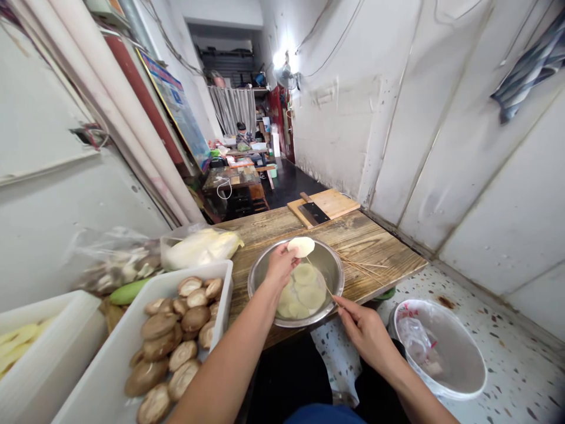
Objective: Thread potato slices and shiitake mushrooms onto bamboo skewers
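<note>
My left hand [282, 263] pinches a pale potato slice [302, 247] by its edge, above the far rim of a steel bowl [260, 266]. A thin wooden skewer [327, 287] runs from that slice down to my right hand [359, 325]. The fingers of my right hand are closed on its lower end, beside the bowl's near right rim. More round pale slices [308, 294] lie in liquid in the bowl. Several loose skewers [362, 266] rest on the wooden table just right of the bowl.
A cleaver [314, 212] lies on a cutting board [338, 204] at the table's far end. To my left stand a white tub [226, 288] of shiitake mushrooms [183, 330], another white tub [53, 335] and plastic bags [198, 246]. A bin [459, 359] stands on the floor at right. Farther back, a person [242, 135] sits.
</note>
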A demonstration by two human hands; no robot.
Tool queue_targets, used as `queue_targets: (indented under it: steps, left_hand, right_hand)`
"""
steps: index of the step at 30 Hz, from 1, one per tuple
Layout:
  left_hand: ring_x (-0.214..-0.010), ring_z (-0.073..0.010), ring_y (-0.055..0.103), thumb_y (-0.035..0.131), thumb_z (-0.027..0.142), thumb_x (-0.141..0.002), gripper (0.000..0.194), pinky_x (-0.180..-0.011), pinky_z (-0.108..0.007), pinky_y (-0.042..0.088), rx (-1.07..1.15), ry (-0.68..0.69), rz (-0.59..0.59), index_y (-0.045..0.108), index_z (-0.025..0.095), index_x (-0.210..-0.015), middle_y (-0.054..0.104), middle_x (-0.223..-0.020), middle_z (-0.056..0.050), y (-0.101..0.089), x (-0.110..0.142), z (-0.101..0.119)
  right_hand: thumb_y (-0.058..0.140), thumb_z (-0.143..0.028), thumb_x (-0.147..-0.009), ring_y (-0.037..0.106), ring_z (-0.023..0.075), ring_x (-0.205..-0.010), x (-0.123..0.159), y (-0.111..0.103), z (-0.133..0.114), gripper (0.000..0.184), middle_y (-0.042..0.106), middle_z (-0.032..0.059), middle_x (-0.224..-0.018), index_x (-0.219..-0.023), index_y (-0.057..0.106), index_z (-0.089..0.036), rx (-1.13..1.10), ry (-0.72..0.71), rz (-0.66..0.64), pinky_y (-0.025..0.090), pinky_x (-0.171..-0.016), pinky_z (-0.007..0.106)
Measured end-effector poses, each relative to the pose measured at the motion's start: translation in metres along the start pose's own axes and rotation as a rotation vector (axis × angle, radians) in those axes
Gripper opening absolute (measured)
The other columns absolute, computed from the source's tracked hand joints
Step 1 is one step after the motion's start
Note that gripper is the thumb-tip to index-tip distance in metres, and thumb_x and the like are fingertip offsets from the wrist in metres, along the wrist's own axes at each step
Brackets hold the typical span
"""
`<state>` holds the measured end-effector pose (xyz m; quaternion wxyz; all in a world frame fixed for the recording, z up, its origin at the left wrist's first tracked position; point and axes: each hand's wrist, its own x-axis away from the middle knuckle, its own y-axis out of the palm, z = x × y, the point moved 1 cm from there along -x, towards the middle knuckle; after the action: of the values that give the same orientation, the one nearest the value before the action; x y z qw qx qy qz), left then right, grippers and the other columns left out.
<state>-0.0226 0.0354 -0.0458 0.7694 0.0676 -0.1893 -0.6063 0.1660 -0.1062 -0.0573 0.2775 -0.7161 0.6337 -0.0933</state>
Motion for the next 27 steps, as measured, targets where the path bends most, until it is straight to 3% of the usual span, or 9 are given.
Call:
queue_targets:
  steps: [8,15,20,22,25,27]
  left_hand:
    - [-0.069,-0.0123,0.061,0.069,0.009,-0.065,0.023,-0.066,-0.026,0.050,-0.001,-0.004,-0.043,0.061,0.015,-0.085,0.065,-0.082,-0.004,0.003,0.003,0.000]
    - [-0.058,-0.0069,0.053,0.068,0.006,-0.065,0.022,-0.048,-0.017,0.037,-0.017,-0.112,-0.013,0.064,0.016,-0.085,0.064,-0.079,-0.001,-0.005,-0.004,-0.005]
    - [-0.062,-0.0095,0.058,0.064,0.001,-0.064,0.019,-0.061,-0.022,0.047,0.042,-0.186,-0.077,0.058,0.015,-0.075,0.064,-0.072,-0.003,-0.003,-0.006,-0.005]
    - [-0.066,-0.0119,0.061,0.062,0.002,-0.065,0.015,-0.066,-0.024,0.049,0.050,-0.175,-0.104,0.057,0.014,-0.073,0.064,-0.073,-0.005,-0.001,-0.007,-0.004]
    - [-0.058,-0.0105,0.057,0.059,0.016,-0.073,0.003,-0.060,-0.023,0.047,0.026,-0.097,-0.090,0.056,0.014,-0.073,0.062,-0.068,-0.005,-0.001,-0.010,-0.005]
    - [-0.052,-0.0088,0.051,0.058,0.025,-0.076,0.012,-0.056,-0.022,0.043,-0.010,-0.004,-0.066,0.056,0.015,-0.072,0.058,-0.062,-0.002,-0.001,-0.011,-0.006]
  right_hand:
    - [0.041,-0.029,-0.090,0.066,0.0239,-0.100,-0.001,0.003,0.002,0.038,0.070,0.0106,-0.109,-0.117,0.066,-0.017,-0.025,0.002,0.045,0.051,-0.089,0.038]
    - [0.043,-0.032,-0.090,0.068,0.0243,-0.094,-0.002,0.003,0.002,0.038,0.074,0.0096,-0.096,-0.115,0.067,-0.015,-0.058,0.004,0.090,0.053,-0.086,0.036]
    - [0.045,-0.036,-0.089,0.068,0.0239,-0.089,0.001,0.004,0.007,0.040,0.074,0.0092,-0.087,-0.114,0.068,-0.014,-0.073,0.028,0.099,0.055,-0.078,0.033]
    - [0.046,-0.038,-0.088,0.068,0.0232,-0.083,0.002,0.003,0.007,0.041,0.073,0.0085,-0.082,-0.113,0.068,-0.014,-0.075,0.036,0.111,0.056,-0.071,0.031]
    - [0.046,-0.039,-0.088,0.068,0.0218,-0.072,0.004,0.001,0.005,0.042,0.071,0.0060,-0.068,-0.112,0.068,-0.013,-0.072,0.055,0.122,0.055,-0.061,0.028]
    - [0.046,-0.039,-0.088,0.067,0.0216,-0.068,0.005,0.000,0.004,0.043,0.068,0.0044,-0.061,-0.114,0.068,-0.013,-0.070,0.066,0.126,0.055,-0.057,0.028]
